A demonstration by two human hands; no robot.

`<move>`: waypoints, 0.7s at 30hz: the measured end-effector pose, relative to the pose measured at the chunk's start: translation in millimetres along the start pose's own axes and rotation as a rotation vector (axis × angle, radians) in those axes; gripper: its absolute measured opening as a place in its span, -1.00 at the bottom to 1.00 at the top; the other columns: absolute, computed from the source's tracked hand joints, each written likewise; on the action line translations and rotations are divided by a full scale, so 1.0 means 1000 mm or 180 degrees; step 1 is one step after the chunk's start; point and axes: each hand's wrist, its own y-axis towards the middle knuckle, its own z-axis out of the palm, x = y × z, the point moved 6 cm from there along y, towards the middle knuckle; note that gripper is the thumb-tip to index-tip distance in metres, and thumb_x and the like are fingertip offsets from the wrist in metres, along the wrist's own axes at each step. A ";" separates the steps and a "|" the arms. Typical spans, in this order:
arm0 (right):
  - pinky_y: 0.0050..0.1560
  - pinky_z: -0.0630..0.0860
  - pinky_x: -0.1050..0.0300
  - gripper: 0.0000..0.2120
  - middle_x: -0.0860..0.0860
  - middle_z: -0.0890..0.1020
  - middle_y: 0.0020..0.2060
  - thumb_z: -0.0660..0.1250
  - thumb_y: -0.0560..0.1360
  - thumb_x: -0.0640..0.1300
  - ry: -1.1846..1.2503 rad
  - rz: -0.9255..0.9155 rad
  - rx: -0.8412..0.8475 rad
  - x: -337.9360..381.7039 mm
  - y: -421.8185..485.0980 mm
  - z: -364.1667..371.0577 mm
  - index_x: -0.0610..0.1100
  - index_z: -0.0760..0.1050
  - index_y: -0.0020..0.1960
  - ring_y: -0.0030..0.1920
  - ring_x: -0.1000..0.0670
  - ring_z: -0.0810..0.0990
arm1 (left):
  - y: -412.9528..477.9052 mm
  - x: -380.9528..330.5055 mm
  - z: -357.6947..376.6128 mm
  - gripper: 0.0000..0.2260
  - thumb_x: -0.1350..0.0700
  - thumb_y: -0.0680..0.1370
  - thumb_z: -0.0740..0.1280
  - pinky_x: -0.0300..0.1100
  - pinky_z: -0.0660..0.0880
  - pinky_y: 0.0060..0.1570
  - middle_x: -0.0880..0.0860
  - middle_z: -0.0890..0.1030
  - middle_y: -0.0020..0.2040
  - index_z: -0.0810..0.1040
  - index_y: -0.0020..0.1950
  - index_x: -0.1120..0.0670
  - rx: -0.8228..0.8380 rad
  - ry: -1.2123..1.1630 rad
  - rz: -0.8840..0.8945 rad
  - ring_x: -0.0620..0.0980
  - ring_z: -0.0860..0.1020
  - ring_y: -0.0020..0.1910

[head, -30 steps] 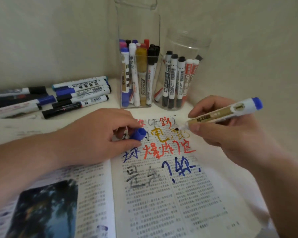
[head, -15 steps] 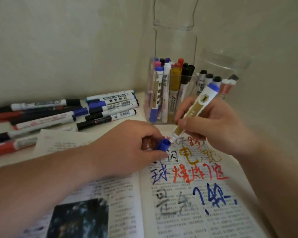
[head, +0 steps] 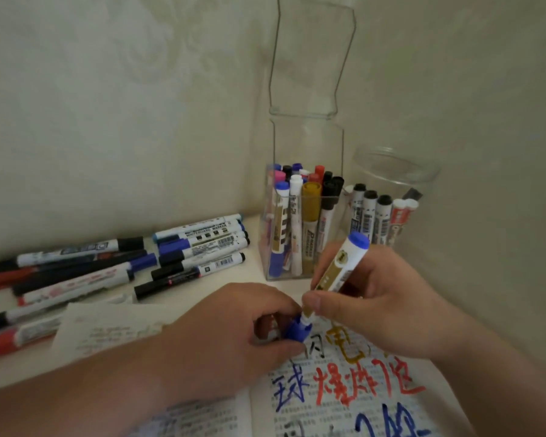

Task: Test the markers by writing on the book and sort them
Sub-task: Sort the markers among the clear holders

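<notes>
Left hand [head: 234, 329] pinches blue cap [head: 297, 331], right hand [head: 369, 307] grips marker [head: 338, 272], tip hidden in cap, book [head: 344, 398] cut off lower right

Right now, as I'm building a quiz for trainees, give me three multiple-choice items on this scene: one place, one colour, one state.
1. The box stands:
A. between the loose markers and the jar
B. beyond the jar, at the far end
C. on top of the loose markers

2. The cap that the left hand pinches is:
A. red
B. blue
C. black

3. The marker in the right hand is:
A. lying flat, let go
B. upright in the box
C. tilted, tip at the cap's mouth

Key:
1A: the loose markers lie on one side of it, the jar on the other.
2B: it shows blue between the fingers.
3C: the right hand grips it at a slant, with its tip meeting the cap.
</notes>
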 end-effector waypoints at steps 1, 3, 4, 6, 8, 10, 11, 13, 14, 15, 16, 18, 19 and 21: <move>-0.27 0.52 -0.07 -0.84 -0.09 0.58 -0.35 0.48 0.46 -0.02 0.0030 0.0020 -0.0002 0.000 0.000 0.000 -0.08 0.57 -0.20 -0.30 -0.16 0.56 | 0.000 -0.001 0.000 -0.78 -0.16 0.48 0.47 -0.34 0.43 -0.09 -0.23 0.57 -0.04 0.61 0.06 -0.13 0.0001 0.0006 0.0026 -0.23 0.52 -0.04; -0.28 0.53 -0.02 -0.84 -0.07 0.57 -0.35 0.49 0.49 -0.05 -0.0078 0.0041 0.0089 0.003 -0.001 0.002 -0.07 0.57 -0.19 -0.32 -0.09 0.56 | -0.001 -0.001 -0.001 -0.80 -0.15 0.49 0.47 -0.30 0.45 -0.09 -0.21 0.57 -0.05 0.61 0.04 -0.12 0.0006 -0.0051 0.0024 -0.21 0.53 -0.05; -0.29 0.52 0.03 -0.84 -0.06 0.57 -0.35 0.50 0.51 -0.07 -0.0188 0.0066 0.0167 0.004 -0.001 0.004 -0.06 0.56 -0.19 -0.34 -0.02 0.54 | -0.001 0.000 -0.001 -0.81 -0.14 0.49 0.47 -0.27 0.46 -0.09 -0.21 0.58 -0.06 0.62 0.04 -0.12 0.0011 -0.0116 -0.0002 -0.20 0.54 -0.05; -0.29 0.51 0.08 -0.84 -0.06 0.57 -0.35 0.50 0.52 -0.11 -0.0253 0.0125 0.0286 0.007 -0.001 0.007 -0.05 0.56 -0.19 -0.34 0.04 0.52 | -0.002 0.000 -0.001 -0.84 -0.12 0.48 0.48 -0.24 0.48 -0.10 -0.20 0.58 -0.07 0.62 0.00 -0.12 0.0019 -0.0220 -0.0039 -0.19 0.55 -0.06; -0.27 0.53 0.00 -0.85 -0.09 0.59 -0.32 0.50 0.52 -0.13 -0.0227 0.0107 0.0333 0.010 -0.003 0.009 -0.05 0.58 -0.19 -0.32 -0.05 0.56 | -0.002 0.000 -0.001 -0.89 -0.12 0.48 0.49 -0.27 0.47 -0.14 -0.20 0.58 -0.12 0.61 -0.07 -0.16 0.0026 -0.0357 -0.0060 -0.17 0.55 -0.09; -0.22 0.58 -0.07 -0.87 -0.06 0.63 -0.29 0.50 0.52 -0.13 -0.0203 0.0073 0.0349 0.013 -0.005 0.009 -0.03 0.60 -0.19 -0.26 -0.12 0.61 | -0.002 -0.002 -0.002 -0.89 -0.12 0.48 0.49 -0.32 0.42 -0.21 -0.20 0.56 -0.17 0.58 -0.17 -0.24 0.0038 -0.0521 -0.0060 -0.17 0.55 -0.14; -0.21 0.59 -0.09 -0.87 -0.06 0.64 -0.28 0.49 0.52 -0.13 -0.0215 0.0058 0.0342 0.013 -0.006 0.010 -0.01 0.60 -0.18 -0.25 -0.12 0.62 | -0.001 -0.002 -0.002 -0.87 -0.13 0.48 0.48 -0.34 0.40 -0.22 -0.20 0.56 -0.18 0.56 -0.19 -0.27 0.0041 -0.0560 -0.0047 -0.16 0.55 -0.15; -0.22 0.59 -0.17 -0.88 -0.07 0.63 -0.27 0.49 0.52 -0.10 -0.0282 0.0050 0.0284 0.013 -0.006 0.010 -0.01 0.61 -0.18 -0.25 -0.15 0.61 | -0.001 -0.001 -0.002 -0.88 -0.15 0.49 0.46 -0.34 0.41 -0.20 -0.20 0.56 -0.17 0.55 -0.18 -0.28 0.0071 -0.0567 -0.0038 -0.16 0.55 -0.13; -0.21 0.58 -0.22 -0.89 -0.08 0.63 -0.27 0.48 0.51 -0.07 -0.0331 0.0069 0.0257 0.013 -0.005 0.010 -0.01 0.61 -0.18 -0.24 -0.17 0.61 | 0.000 -0.001 -0.001 -0.89 -0.15 0.50 0.45 -0.35 0.41 -0.19 -0.20 0.56 -0.16 0.54 -0.18 -0.28 0.0094 -0.0549 -0.0026 -0.16 0.55 -0.12; -0.20 0.57 -0.25 -0.89 -0.09 0.63 -0.26 0.47 0.51 -0.04 -0.0382 0.0106 0.0239 0.012 -0.006 0.010 -0.01 0.61 -0.17 -0.23 -0.18 0.61 | 0.000 -0.001 -0.001 -0.88 -0.15 0.50 0.45 -0.36 0.41 -0.19 -0.21 0.56 -0.16 0.53 -0.18 -0.29 0.0110 -0.0534 -0.0012 -0.17 0.54 -0.12; -0.19 0.56 -0.26 -0.88 -0.09 0.63 -0.26 0.46 0.51 -0.02 -0.0433 0.0148 0.0232 0.010 -0.006 0.010 -0.02 0.61 -0.17 -0.23 -0.18 0.62 | 0.000 -0.001 0.000 -0.87 -0.15 0.51 0.44 -0.38 0.39 -0.20 -0.21 0.55 -0.16 0.52 -0.19 -0.29 0.0113 -0.0517 0.0012 -0.18 0.54 -0.13; -0.16 0.58 -0.25 -0.89 -0.05 0.64 -0.26 0.46 0.53 -0.03 -0.0478 0.0222 0.0241 0.010 -0.006 0.011 -0.01 0.61 -0.15 -0.23 -0.12 0.63 | 0.000 -0.002 0.000 -0.84 -0.14 0.53 0.43 -0.39 0.37 -0.22 -0.19 0.54 -0.18 0.49 -0.21 -0.30 0.0079 -0.0474 0.0077 -0.17 0.53 -0.15; -0.13 0.61 -0.21 -0.91 -0.02 0.66 -0.25 0.47 0.54 -0.05 -0.0451 0.0260 0.0254 0.010 -0.006 0.012 0.01 0.62 -0.14 -0.22 -0.06 0.65 | 0.000 -0.002 0.000 -0.84 -0.15 0.53 0.42 -0.38 0.37 -0.22 -0.18 0.53 -0.19 0.49 -0.20 -0.29 0.0056 -0.0460 0.0097 -0.16 0.53 -0.16; -0.07 0.65 -0.13 -0.94 0.03 0.70 -0.21 0.46 0.55 -0.07 -0.0387 0.0353 0.0315 0.009 -0.005 0.014 0.05 0.63 -0.10 -0.17 0.00 0.69 | -0.001 -0.001 0.000 -0.84 -0.15 0.54 0.42 -0.33 0.40 -0.22 -0.15 0.52 -0.20 0.49 -0.20 -0.28 0.0038 -0.0470 0.0089 -0.13 0.54 -0.17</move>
